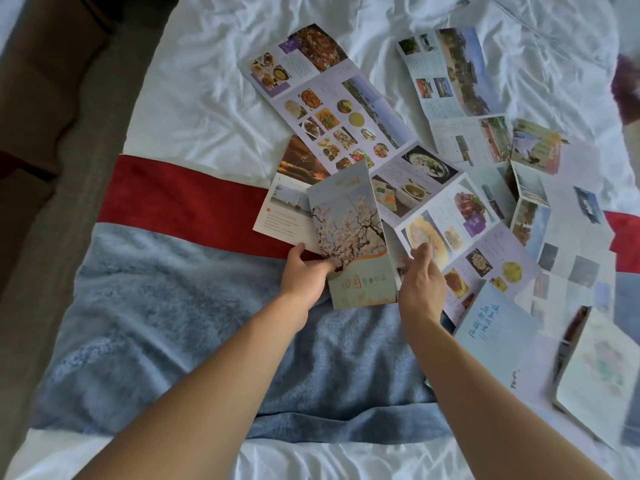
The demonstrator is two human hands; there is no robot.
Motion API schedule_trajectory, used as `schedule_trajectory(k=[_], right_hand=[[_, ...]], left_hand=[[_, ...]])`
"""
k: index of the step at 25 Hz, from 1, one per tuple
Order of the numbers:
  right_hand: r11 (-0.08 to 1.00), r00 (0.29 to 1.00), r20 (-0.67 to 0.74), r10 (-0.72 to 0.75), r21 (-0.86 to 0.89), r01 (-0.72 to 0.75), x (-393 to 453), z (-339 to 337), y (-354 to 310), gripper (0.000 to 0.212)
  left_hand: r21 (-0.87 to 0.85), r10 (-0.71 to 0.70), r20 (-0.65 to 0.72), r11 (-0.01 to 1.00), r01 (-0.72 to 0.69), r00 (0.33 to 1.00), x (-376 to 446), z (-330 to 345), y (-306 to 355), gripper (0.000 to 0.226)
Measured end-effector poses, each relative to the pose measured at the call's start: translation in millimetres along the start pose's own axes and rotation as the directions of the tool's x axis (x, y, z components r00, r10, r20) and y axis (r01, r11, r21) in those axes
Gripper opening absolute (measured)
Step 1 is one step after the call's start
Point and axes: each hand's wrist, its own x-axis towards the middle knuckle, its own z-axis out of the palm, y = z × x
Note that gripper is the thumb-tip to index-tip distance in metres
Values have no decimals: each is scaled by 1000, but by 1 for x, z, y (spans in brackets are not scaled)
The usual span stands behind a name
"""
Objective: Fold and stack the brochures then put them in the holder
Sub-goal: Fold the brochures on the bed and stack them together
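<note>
**Blossom brochure between your hands, long axis pointing away**

Your left hand (304,271) pinches the blossom brochure (349,237) at its near-left edge. Your right hand (420,285), fingers loosely curled, sits at its right edge; whether it grips is unclear. The brochure lies on the bed (207,98).

Hands: two, left hand (304,271) and right hand (420,284)
Folded blossom brochure (349,233): one
Unfolded food brochures (332,109): at least two
Unfolded scenery brochures (457,74): several, overlapping, exact count unclear
Blue blanket (156,306): one
Red band (180,199): one
</note>
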Motion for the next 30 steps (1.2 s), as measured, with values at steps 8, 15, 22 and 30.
schedule_trajectory(k=[8,15,22,30], right_hand=[[983,985,72,-159,-80,164,1,-1,11,55],[870,934,260,-247,-364,332,4,-3,18,75],[601,844,465,-268,-604,524,-19,26,30,93],[515,822,509,-257,-648,562,-42,52,34,91]], left_hand=[[148,89,-139,987,-69,986,5,-11,-4,17],[537,275,-326,841,-62,904,7,-106,-10,10],[649,353,-364,760,-37,862,2,-146,-27,13],[728,483,-398,684,-52,780,0,-174,-12,64]])
